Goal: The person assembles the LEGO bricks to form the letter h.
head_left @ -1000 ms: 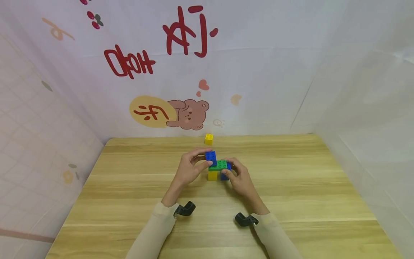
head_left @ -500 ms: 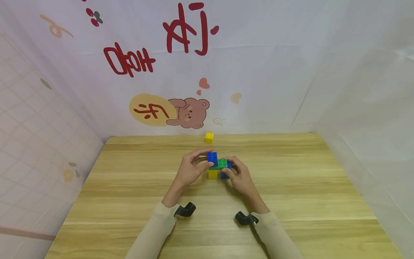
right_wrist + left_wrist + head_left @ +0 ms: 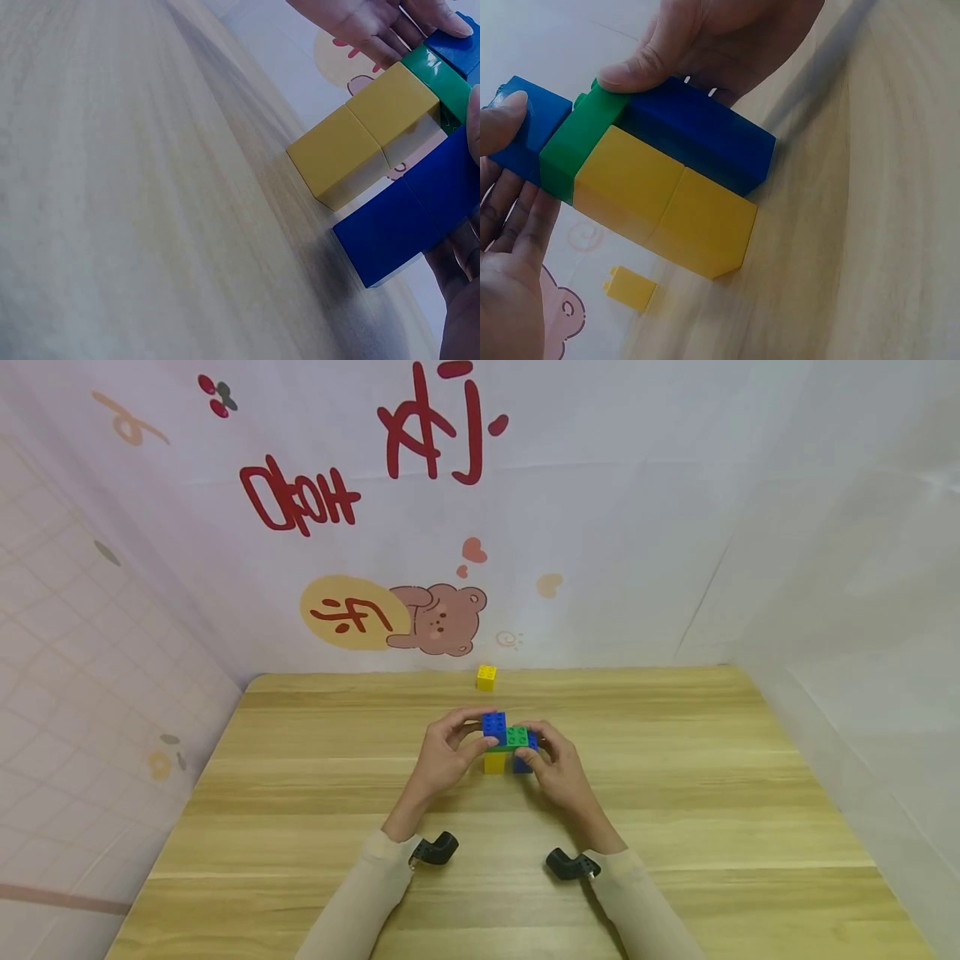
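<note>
My left hand [image 3: 446, 754] pinches a blue toy building brick [image 3: 494, 727] between thumb and fingers. This brick sits on the left end of a flat green brick [image 3: 517, 736], touching it in the left wrist view. Beneath the green brick stand two columns: stacked yellow bricks [image 3: 664, 202] on the left and stacked blue bricks [image 3: 409, 217] on the right, with a gap between them. Round the right side of the blue column, my right hand [image 3: 558, 770] grips it near the top, its thumb also against the green brick's edge. That hand partly hides the blue column.
A single yellow brick [image 3: 486, 677] lies at the back edge of the wooden table [image 3: 300, 810], beyond the structure. Behind the table hangs a printed white cloth [image 3: 615, 543], with more cloth at both sides. Black curved mounts [image 3: 437, 848] stick out from both wrists.
The top blue brick has shifted slightly right and straightened on the green brick, my left hand moving along with it. My right hand keeps its grip on the blue column. The head view tilts slightly.
</note>
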A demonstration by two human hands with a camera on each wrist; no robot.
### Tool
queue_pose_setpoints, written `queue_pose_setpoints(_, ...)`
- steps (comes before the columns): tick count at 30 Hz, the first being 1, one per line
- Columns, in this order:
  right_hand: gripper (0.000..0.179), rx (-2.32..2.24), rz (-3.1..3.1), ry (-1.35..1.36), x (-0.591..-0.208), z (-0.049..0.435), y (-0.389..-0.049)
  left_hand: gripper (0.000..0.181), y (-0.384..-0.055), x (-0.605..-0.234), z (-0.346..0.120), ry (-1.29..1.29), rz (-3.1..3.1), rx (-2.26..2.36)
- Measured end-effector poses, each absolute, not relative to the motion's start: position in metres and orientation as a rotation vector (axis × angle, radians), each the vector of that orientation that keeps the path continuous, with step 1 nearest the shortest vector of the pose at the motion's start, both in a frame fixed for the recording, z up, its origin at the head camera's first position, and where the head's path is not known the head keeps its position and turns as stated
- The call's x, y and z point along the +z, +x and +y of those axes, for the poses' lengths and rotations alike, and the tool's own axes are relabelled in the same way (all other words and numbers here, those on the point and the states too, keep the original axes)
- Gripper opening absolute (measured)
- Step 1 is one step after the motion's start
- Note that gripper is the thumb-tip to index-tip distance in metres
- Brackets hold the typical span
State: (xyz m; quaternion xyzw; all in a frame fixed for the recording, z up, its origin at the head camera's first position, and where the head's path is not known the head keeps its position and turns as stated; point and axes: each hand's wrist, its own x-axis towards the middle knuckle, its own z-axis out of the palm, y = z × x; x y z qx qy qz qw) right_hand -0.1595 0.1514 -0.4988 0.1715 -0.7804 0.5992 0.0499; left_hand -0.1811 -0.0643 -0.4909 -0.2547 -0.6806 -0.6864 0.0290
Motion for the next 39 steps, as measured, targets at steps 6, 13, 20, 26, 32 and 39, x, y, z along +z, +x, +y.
queue_pose_setpoints(6, 0.031, 1.800, -2.387, 0.524, -0.515, 0.154, -0.166, 0.038, -0.180, -0.495, -0.061, -0.779, -2.068, -2.094)
queue_pose_setpoints(13, 0.033, 1.793, -2.369, 0.510, -0.531, 0.157, -0.177, 0.037, -0.183, -0.498, -0.056, -0.804, -1.985, -2.087)
queue_pose_setpoints(20, 0.031, 1.794, -2.367, 0.527, -0.532, 0.158, -0.177, 0.039, -0.184, -0.503, -0.055, -0.821, -1.974, -2.067)
queue_pose_setpoints(26, 0.031, 1.788, -2.371, 0.531, -0.532, 0.158, -0.176, 0.040, -0.182, -0.503, -0.055, -0.808, -2.000, -2.039)
queue_pose_setpoints(32, 0.033, 1.789, -2.383, 0.529, -0.528, 0.159, -0.172, 0.041, -0.178, -0.503, -0.054, -0.760, -2.046, -2.045)
queue_pose_setpoints(39, 0.031, 1.808, -2.402, 0.505, -0.531, 0.159, -0.174, 0.043, -0.174, -0.506, -0.052, -0.722, -2.045, -2.038)
